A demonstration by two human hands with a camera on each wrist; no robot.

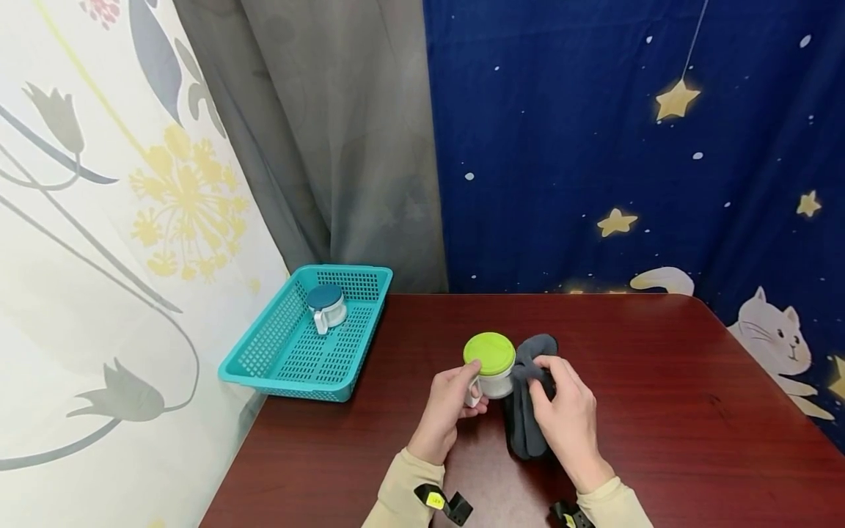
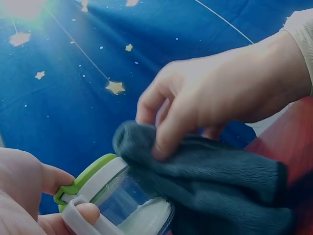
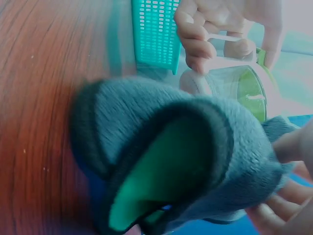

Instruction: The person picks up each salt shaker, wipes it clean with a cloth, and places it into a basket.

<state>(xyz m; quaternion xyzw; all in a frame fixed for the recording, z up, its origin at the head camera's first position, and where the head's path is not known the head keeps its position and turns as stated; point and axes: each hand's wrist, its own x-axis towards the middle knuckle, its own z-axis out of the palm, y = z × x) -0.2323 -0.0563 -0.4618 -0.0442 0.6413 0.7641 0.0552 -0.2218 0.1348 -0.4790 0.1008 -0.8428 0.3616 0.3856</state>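
Observation:
A clear jar (image 1: 496,384) with a green lid (image 1: 489,353) and a white handle is held up over the table by my left hand (image 1: 449,400). Its thumb lies by the lid's edge and its fingers hold the handle (image 2: 80,218). White contents (image 2: 146,218) show inside the jar in the left wrist view. My right hand (image 1: 566,411) pinches a dark grey cloth (image 1: 526,418) and holds it against the jar's right side. The cloth (image 3: 161,147) hangs in folds below the fingers.
On the table's left stands a turquoise basket (image 1: 297,381). Inside it sits a similar jar with a blue lid (image 1: 325,296) and a white handle. The dark red table (image 1: 660,411) reaches back to grey and blue curtains (image 1: 561,147).

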